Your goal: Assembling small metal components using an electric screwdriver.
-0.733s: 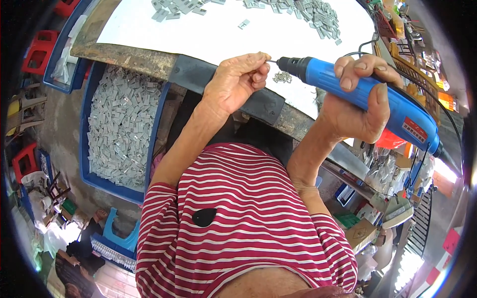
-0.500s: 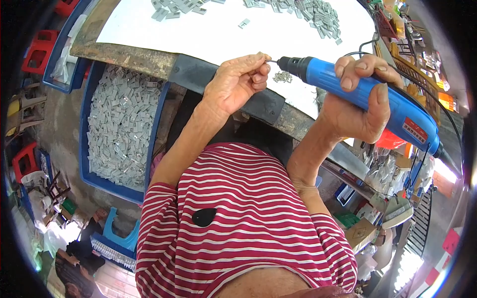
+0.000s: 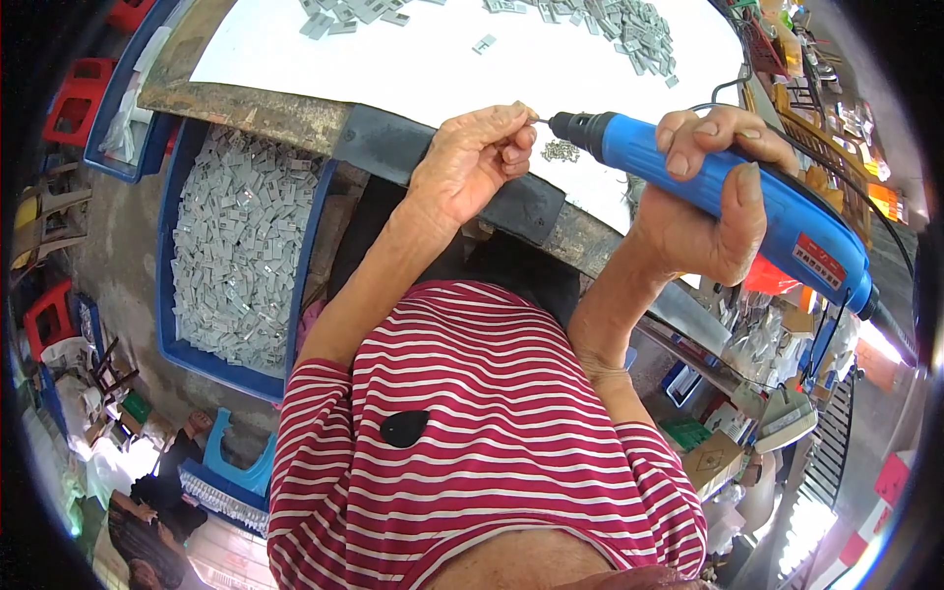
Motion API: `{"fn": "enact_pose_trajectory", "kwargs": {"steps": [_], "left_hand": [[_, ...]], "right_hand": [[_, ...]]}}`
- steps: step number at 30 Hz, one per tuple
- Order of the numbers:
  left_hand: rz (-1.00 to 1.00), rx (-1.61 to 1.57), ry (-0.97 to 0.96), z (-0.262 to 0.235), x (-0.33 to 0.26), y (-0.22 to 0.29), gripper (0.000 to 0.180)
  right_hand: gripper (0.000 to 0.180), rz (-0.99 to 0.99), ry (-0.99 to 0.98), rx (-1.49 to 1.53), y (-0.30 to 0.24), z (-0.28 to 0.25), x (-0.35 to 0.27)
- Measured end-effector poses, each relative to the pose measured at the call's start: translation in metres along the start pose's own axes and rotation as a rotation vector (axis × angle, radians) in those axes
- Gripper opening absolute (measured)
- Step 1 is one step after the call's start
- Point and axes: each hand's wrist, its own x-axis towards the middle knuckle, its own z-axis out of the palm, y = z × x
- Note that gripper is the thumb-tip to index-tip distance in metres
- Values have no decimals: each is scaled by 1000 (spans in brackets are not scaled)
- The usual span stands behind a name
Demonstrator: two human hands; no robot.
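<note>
- Red stool (image 3: 79,103): on the floor, well left of both hands' fingers.
- Blue crate (image 3: 169,285): left of the left fingers and lower, beyond the forearm; filled with small grey rectangular parts (image 3: 241,246).
- Worktable (image 3: 246,113): its worn wooden edge runs beneath the left fingers, and a white sheet (image 3: 393,74) covers the surface beyond them.
- Left hand (image 3: 462,162): thumb and forefinger pressed together at the tips, remaining fingers curled loosely inward; whether a tiny piece is pinched between them cannot be told.
- Single grey part (image 3: 484,44): on the sheet, beyond the left fingertips.
- Bit (image 3: 543,122): slender, its tip at the left fingertips.
- Small metal pieces (image 3: 561,151): a loose heap just right of the left fingertips and slightly nearer the body.
- Grey pile (image 3: 634,39): heaped beyond the left fingertips, to their right.
- Electric screwdriver (image 3: 629,146): blue, black-nosed, lying aslant from the left fingertips into the right palm.
- Right hand (image 3: 688,226): fingers wrapped over the screwdriver body, thumb against its near side; grip closed firmly.
</note>
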Motion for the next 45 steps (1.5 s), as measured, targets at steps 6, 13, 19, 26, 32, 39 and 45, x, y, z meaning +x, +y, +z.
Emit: {"fn": "enact_pose_trajectory", "kwargs": {"steps": [6,13,19,26,32,39,45], "left_hand": [[48,62,19,1,-1,-3,18],[137,186,53,5,-3,-5,17],[126,140,36,3,-3,-5,18],[96,118,31,3,-2,-5,21],[119,172,42,4,-6,0,22],[467,987,264,13,4,25,20],[860,1919,432,-16,52,50,28]], "right_hand": [[29,1,-70,-65,-1,0,0],[29,-26,-208,-157,-1,-2,0],[31,-18,-136,-55,0,-4,-1],[29,-12,-38,-61,-1,-1,-1],[28,5,-3,-34,-2,-2,1],[26,9,15,-33,-7,-15,-2],[25,19,19,-71,-7,-14,-5]]}}
